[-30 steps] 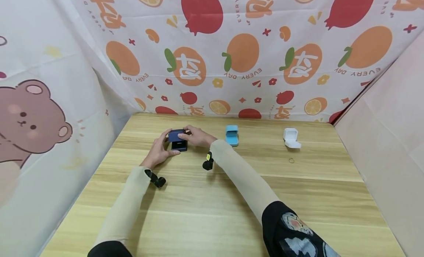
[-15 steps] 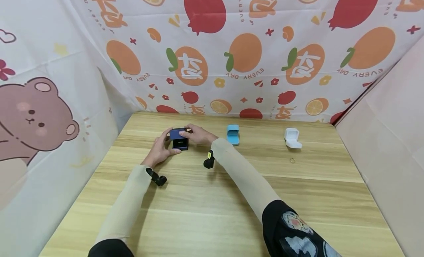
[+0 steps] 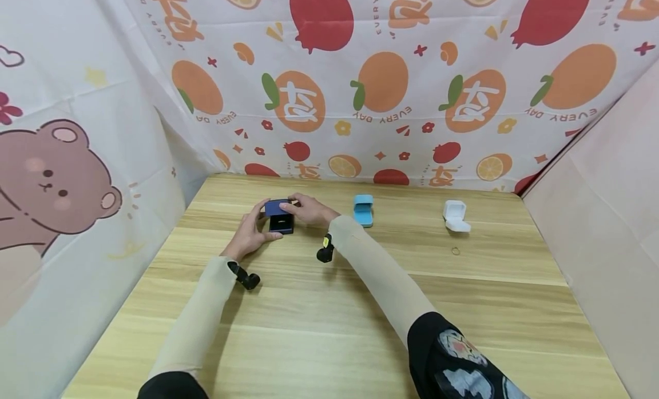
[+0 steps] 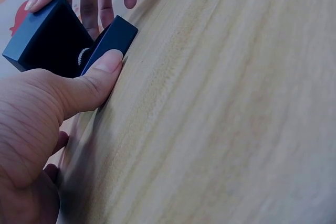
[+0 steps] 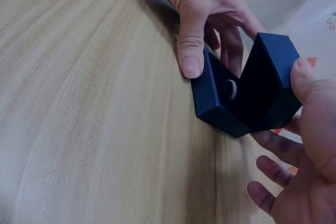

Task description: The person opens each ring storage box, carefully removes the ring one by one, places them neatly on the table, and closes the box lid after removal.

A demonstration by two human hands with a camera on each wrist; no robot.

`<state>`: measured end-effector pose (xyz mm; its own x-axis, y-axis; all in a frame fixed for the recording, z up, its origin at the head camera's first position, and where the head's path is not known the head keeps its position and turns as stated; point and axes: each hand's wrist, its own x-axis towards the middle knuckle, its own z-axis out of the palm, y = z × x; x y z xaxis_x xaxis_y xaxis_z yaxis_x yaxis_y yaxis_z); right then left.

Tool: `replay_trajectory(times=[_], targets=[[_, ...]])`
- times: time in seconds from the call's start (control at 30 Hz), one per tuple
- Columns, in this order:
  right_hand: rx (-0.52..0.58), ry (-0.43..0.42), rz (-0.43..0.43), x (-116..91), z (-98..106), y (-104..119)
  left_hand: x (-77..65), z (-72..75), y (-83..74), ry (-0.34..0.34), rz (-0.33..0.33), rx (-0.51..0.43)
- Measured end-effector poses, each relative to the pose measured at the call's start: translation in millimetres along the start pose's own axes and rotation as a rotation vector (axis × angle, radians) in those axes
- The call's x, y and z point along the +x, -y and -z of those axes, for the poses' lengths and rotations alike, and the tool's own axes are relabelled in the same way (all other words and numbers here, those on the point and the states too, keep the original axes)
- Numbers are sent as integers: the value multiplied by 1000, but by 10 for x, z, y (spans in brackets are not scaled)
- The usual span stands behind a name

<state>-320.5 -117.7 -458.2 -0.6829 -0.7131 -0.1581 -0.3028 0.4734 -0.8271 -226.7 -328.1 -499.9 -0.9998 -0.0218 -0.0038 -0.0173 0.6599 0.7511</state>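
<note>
A dark blue ring box [image 3: 281, 230] stands with its lid raised at the far left of the table. Inside it sits a ring set with small pale stones [image 5: 233, 90], upright in the dark lining. My left hand [image 3: 248, 234] grips the base, its thumb [image 4: 107, 66] pressed on the front wall and its other fingers round the side. My right hand [image 3: 310, 210] pinches the lid, thumb [image 5: 303, 80] on the lid's edge and a finger behind near the hinge. Its remaining fingers are spread below the box in the right wrist view.
To the right of my right hand stands an open light blue ring box [image 3: 362, 219]. Farther right is an open white ring box [image 3: 457, 224], with a thin gold ring [image 3: 455, 251] lying on the wood in front. A patterned cloth [image 3: 381, 130] hangs behind the table's back edge.
The ring box's lid has tipped back a little, showing more of the inside. Both hands keep their hold, and the head view has shifted slightly.
</note>
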Motion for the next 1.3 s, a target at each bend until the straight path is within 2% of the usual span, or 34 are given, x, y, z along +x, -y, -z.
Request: replay_trajectory(times=[0.47,0.7,1.3], targets=[[18,-37,0,41,-36,-50,23,-23,32,-7,-32,-24],[29,-48,-22,44,-80,-75,2,-51,52,-10,-16,-18],[65,-106,-26,171,-64,-94,112,8,52,-14,-24,-31]])
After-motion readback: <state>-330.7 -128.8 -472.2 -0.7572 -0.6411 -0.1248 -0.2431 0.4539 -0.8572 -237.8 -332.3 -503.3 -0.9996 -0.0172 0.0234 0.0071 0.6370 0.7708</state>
